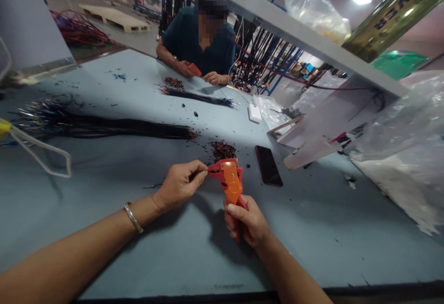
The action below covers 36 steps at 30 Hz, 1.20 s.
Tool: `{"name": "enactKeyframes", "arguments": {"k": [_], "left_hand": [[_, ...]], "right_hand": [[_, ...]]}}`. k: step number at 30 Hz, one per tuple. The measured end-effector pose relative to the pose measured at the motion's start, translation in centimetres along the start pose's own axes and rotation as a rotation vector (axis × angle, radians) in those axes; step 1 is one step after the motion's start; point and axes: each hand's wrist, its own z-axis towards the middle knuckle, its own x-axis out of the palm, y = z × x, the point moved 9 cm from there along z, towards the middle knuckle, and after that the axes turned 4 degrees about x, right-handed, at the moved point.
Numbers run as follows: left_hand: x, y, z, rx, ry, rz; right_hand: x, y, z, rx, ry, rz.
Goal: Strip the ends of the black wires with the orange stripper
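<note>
My right hand [248, 218] is wrapped round the handles of an orange and red wire stripper [231, 179], its jaws turned to the left. At the mouth of the jaws, my left hand [183, 181] pinches a thin wire [151, 186]. Most of this wire is hidden by the hand; a short length shows to the left of the wrist. The wire's end inside the jaws cannot be made out. Just beyond the tool lies a pile of short stripped-off bits [224, 149]. A long bundle of black wires [138, 127] stretches across the table to the left.
A phone [269, 165] lies right of the stripper. Across the table [145, 253], a co-worker [204, 40] holds a red tool [194, 69] near a second wire bundle [197, 97]. A white box [254, 113] sits farther back. A shelf beam [294, 28] crosses overhead at right.
</note>
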Motion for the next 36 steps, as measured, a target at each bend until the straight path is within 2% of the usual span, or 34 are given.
{"name": "enactKeyframes", "arguments": {"k": [5, 11, 15, 18, 30, 34, 36], "left_hand": [[0.0, 0.6, 0.0, -0.024, -0.009, 0.014], [-0.3, 2.0, 0.0, -0.127, -0.046, 0.020], [0.3, 1.9, -0.1, -0.127, -0.005, -0.032], [0.2, 2.1, -0.2, -0.153, -0.026, -0.072], [0.6, 2.5, -0.5, -0.223, -0.024, -0.165], [1.3, 2.5, -0.6, -0.265, 0.010, -0.236], [1.5, 2.5, -0.7, -0.301, 0.009, -0.283]], "right_hand": [[-0.4, -0.1, 0.1, 0.030, -0.004, 0.065], [-2.6, 0.9, 0.5, 0.007, -0.117, 0.275], [-1.7, 1.1, 0.4, -0.002, -0.062, 0.166], [-1.1, 1.3, 0.2, -0.027, -0.045, 0.107], [-0.8, 1.5, 0.0, -0.058, -0.004, 0.035], [-0.5, 2.5, -0.1, -0.130, 0.002, -0.093], [-0.8, 3.5, -0.2, -0.200, -0.052, -0.236]]}}
